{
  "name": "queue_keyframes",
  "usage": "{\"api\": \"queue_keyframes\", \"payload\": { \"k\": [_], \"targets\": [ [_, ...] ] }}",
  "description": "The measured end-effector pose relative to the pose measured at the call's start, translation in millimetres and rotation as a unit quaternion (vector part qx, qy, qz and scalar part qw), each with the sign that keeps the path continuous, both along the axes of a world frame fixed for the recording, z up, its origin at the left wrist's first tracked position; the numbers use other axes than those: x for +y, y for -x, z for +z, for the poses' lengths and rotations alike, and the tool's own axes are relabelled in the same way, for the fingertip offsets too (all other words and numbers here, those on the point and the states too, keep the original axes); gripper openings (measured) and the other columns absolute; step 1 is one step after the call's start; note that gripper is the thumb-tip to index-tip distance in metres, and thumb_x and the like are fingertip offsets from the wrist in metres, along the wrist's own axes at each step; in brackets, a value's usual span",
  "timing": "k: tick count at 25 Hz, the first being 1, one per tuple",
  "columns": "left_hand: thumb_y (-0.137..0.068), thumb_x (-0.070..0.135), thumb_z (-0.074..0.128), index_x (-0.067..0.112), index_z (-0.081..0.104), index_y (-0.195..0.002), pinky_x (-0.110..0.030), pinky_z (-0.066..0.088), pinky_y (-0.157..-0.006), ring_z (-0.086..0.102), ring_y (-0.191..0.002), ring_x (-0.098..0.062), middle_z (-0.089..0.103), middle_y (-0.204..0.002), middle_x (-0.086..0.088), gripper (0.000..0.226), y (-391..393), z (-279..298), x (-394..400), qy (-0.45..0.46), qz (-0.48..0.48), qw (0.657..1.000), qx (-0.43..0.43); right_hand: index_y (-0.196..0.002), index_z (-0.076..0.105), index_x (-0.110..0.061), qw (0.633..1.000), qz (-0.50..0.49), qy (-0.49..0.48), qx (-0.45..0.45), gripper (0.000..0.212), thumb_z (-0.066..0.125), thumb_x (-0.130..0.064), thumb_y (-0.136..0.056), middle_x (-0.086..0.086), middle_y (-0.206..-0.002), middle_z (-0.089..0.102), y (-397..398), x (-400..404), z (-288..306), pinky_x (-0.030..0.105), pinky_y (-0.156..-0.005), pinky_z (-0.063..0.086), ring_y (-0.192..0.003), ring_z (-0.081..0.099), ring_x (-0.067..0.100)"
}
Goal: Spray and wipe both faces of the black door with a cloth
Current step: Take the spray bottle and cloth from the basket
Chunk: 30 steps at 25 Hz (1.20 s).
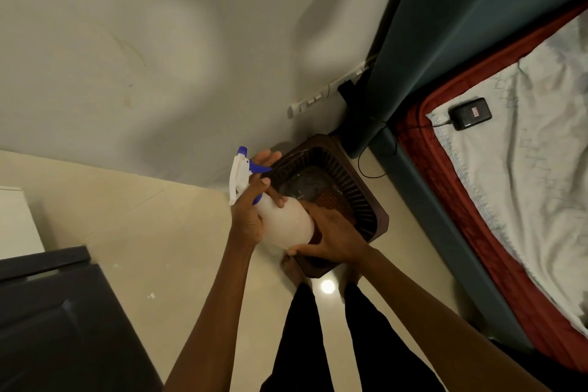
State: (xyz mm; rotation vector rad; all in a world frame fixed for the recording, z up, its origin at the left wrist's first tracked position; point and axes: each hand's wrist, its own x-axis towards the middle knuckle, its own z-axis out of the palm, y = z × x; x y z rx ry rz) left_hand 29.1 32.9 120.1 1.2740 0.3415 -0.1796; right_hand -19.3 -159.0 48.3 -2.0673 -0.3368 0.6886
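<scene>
I'm seeing both hands clamped on a white spray bottle [284,222], holding it above the floor. Left hand [251,200] is wrapping the neck just under the white-and-blue trigger head [242,173], fingers closed round it, a couple stretching up past the blue lever. Right hand [334,239] is cupping the bottle's base, thumb along the lower edge. Bottle's long axis is running diagonally, base toward me at lower right, nozzle pointing up-left toward the wall [143,41].

Directly behind the bottle a dark brown slatted basket [359,194] is sitting on the tiled floor [159,232], w/ clear crumpled plastic lying inside; can't tell what else is in it. Bare feet are standing just beside its near edge, black trousers [302,344] below.

Black door [57,321] is showing at lower left, well apart from the bottle, panel face toward me. A white cabinet edge [16,219] is sitting just above it.

To the right a bed [525,169] w/ red quilt and pale sheet is carrying a small black charger [470,113]. A white power strip [327,92] is hanging on the wall by the teal headboard.
</scene>
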Motion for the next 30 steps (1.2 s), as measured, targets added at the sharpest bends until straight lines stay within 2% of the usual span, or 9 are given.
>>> {"api": "queue_keyframes", "payload": {
  "k": [3, 5, 8, 10, 15, 19, 23, 26, 30],
  "targets": [
    [-0.079, 0.033, 0.056, 0.018, 0.060, -0.116, -0.035, 0.058, -0.065, 0.059, -0.050, -0.014, 0.072, -0.094, -0.006, 0.040, 9.5, -4.6, 8.8, -0.039, 0.030, 0.998, 0.035, -0.161, -0.002, -0.036, 0.991, 0.105, 0.071, 0.035, 0.118, 0.066, -0.078, -0.075, 0.000, -0.167, 0.023, -1.9, -10.2, -22.4, 0.045, -0.122, 0.021, -0.150, 0.026, 0.021],
    [-0.079, 0.032, 0.056, 0.015, 0.058, -0.110, -0.034, 0.058, -0.067, 0.060, -0.051, -0.015, 0.066, -0.080, -0.006, 0.036, 16.0, -12.1, 19.6, -0.069, 0.045, 0.994, 0.079, -0.160, -0.013, -0.036, 0.978, 0.123, 0.152, 0.075, 0.114, 0.059, -0.077, -0.082, 0.003, -0.171, 0.008, -2.0, -19.1, -49.8, 0.052, -0.123, 0.014, -0.154, 0.014, 0.027],
    [-0.067, 0.048, 0.059, 0.002, 0.055, -0.114, -0.046, 0.057, -0.080, 0.063, -0.062, -0.021, 0.062, -0.062, -0.003, 0.066, 25.0, -29.4, 37.6, -0.115, 0.065, 0.977, 0.169, -0.163, -0.002, -0.025, 0.936, 0.119, 0.310, 0.113, 0.091, 0.051, -0.060, -0.098, 0.012, -0.169, 0.007, -1.4, -17.6, -90.9, 0.059, -0.122, 0.024, -0.152, 0.017, 0.042],
    [-0.062, 0.052, 0.057, -0.007, 0.053, -0.120, -0.052, 0.056, -0.090, 0.065, -0.072, -0.024, 0.063, -0.062, -0.004, 0.083, 34.3, -40.3, 48.5, -0.146, 0.069, 0.967, 0.198, -0.160, 0.013, -0.020, 0.919, 0.100, 0.356, 0.139, 0.083, 0.057, -0.051, -0.098, 0.017, -0.162, 0.021, 0.9, 0.9, -104.3, 0.059, -0.116, 0.033, -0.145, 0.030, 0.045],
    [-0.061, 0.052, 0.059, -0.014, 0.048, -0.127, -0.056, 0.054, -0.093, 0.065, -0.080, -0.034, 0.064, -0.068, -0.010, 0.094, 59.9, -54.9, 64.3, -0.163, 0.071, 0.961, 0.212, -0.159, 0.019, -0.025, 0.919, 0.028, 0.386, 0.077, 0.086, 0.066, -0.050, -0.092, 0.020, -0.153, 0.039, -7.0, 27.4, -130.4, 0.056, -0.106, 0.045, -0.133, 0.048, 0.041],
    [-0.059, 0.050, 0.061, 0.000, 0.060, -0.114, -0.054, 0.057, -0.083, 0.062, -0.073, -0.037, 0.062, -0.071, -0.015, 0.074, 70.9, -49.1, 61.6, -0.168, 0.072, 0.959, 0.214, -0.158, 0.023, -0.024, 0.905, 0.075, 0.414, 0.053, 0.077, 0.067, -0.036, -0.095, 0.015, -0.138, 0.057, -27.0, 16.2, -132.6, 0.048, -0.106, 0.047, -0.124, 0.059, 0.034],
    [-0.057, 0.053, 0.062, 0.002, 0.057, -0.116, -0.053, 0.058, -0.079, 0.061, -0.082, -0.045, 0.059, -0.097, -0.032, 0.079, 77.2, -49.3, 66.4, -0.174, 0.059, 0.960, 0.209, -0.161, 0.011, -0.026, 0.898, 0.145, 0.411, 0.061, 0.084, 0.064, -0.037, -0.097, 0.018, -0.139, 0.054, -37.4, 6.8, -136.0, 0.051, -0.110, 0.042, -0.125, 0.058, 0.036],
    [-0.057, 0.055, 0.064, 0.001, 0.050, -0.132, -0.062, 0.056, -0.086, 0.060, -0.098, -0.052, 0.054, -0.116, -0.039, 0.093, 80.6, -50.9, 72.5, -0.175, 0.071, 0.955, 0.229, -0.159, 0.021, -0.028, 0.891, 0.157, 0.420, 0.066, 0.072, 0.061, -0.036, -0.100, 0.018, -0.146, 0.049, -41.6, 5.0, -140.3, 0.052, -0.115, 0.040, -0.133, 0.051, 0.037],
    [-0.060, 0.052, 0.063, -0.007, 0.042, -0.137, -0.058, 0.057, -0.084, 0.067, -0.071, -0.030, 0.068, -0.080, -0.015, 0.099, 85.7, -46.2, 77.0, -0.170, 0.086, 0.957, 0.219, -0.160, 0.017, -0.027, 0.910, 0.111, 0.400, 0.014, 0.080, 0.065, -0.035, -0.096, 0.020, -0.149, 0.045, -25.7, 6.6, -124.7, 0.054, -0.114, 0.041, -0.134, 0.050, 0.038]
  ]
}}
